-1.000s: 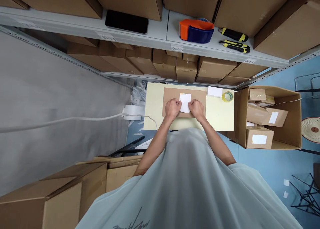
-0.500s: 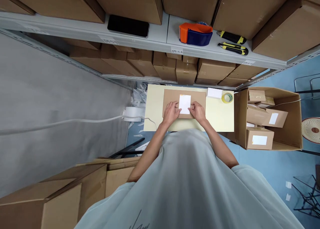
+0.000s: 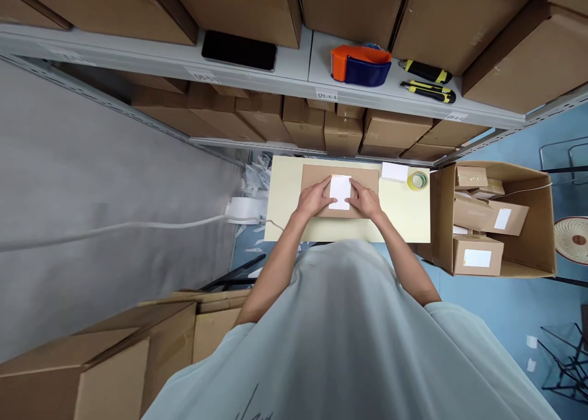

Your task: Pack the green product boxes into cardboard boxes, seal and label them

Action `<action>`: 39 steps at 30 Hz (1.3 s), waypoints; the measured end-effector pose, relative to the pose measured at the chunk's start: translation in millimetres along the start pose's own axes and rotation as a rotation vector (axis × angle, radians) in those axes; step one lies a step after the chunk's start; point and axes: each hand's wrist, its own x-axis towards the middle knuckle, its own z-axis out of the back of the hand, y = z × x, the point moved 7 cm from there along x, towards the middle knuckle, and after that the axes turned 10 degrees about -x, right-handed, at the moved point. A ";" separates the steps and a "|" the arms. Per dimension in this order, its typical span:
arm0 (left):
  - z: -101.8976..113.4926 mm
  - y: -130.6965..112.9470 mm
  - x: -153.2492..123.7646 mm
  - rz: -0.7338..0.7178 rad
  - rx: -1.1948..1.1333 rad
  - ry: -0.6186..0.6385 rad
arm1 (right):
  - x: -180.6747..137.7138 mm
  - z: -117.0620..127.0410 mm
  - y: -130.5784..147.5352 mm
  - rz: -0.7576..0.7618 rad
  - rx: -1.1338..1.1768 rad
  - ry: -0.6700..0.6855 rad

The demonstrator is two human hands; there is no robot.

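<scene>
Lt-blue shirt point(image 3: 344, 334) nearest, both forearms reaching fwd from it; lg. cardbd sheets/cartons point(image 3: 114, 371) low on L side, beside the body; L hand point(image 3: 316, 198) on the white label point(image 3: 340, 193), thumb at its lower L edge, index nr the upper L corner, thumb & fingers spread apart, not clenched; R hand point(image 3: 364, 200) mirrors it on the label's R side, thumb low, index up by the top R corner, also spread; label lies flat approx. mid-top of the flat brown box point(image 3: 364, 176), btwn the two hands; box rests on the pale-yellow table point(image 3: 399, 215), nr its far edge; white stack point(image 3: 394, 171) just R of box, w/ tape roll point(image 3: 410, 182) beside it, nr the table's R end; white roll point(image 3: 243, 209) off the table's L end, w/ white cord point(image 3: 151, 226) running past it; big carton point(image 3: 442, 218) R of table, top uncovered, w/ several sm. boxes point(image 3: 509, 219) inside, some w/ white labels; beyond the table, grey shelving point(image 3: 294, 84), lower row of brown boxes point(image 3: 342, 133); on the upper shelf: black phone-like slab point(image 3: 239, 50), orange/blue tape dispenser point(image 3: 367, 72), 2 blk/yel. cutters point(image 3: 427, 71), bigger brown cartons point(image 3: 349, 10) behind.
</scene>
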 end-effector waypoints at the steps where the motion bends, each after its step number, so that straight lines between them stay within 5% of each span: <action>1: 0.6 -2.7 3.0 0.004 0.037 -0.001 | 2.1 2.4 2.1 -0.011 -0.033 0.002; 10: -16.1 -13.2 -10.9 -0.124 0.265 0.071 | -8.1 -7.1 32.5 0.122 -0.341 0.070; 17: -15.5 -3.6 -53.3 -0.326 0.177 0.054 | -39.7 -15.5 19.9 0.288 -0.303 -0.012; 22: -13.3 0.7 -58.9 -0.255 0.106 0.008 | -37.6 -19.1 11.7 0.181 -0.223 -0.063; 27: -9.3 -7.9 -19.8 -0.018 0.197 0.047 | 1.0 -9.1 17.8 -0.024 -0.208 0.003; 31: -7.2 -20.3 10.9 0.110 0.294 0.072 | 16.1 -7.1 31.0 -0.039 -0.285 0.020; 35: -12.8 -24.5 7.5 0.039 0.294 0.076 | -1.8 -17.1 37.8 0.082 -0.382 0.037; 39: -23.2 -15.7 -29.3 -0.160 0.237 0.035 | -35.2 -27.1 29.7 0.254 -0.396 -0.053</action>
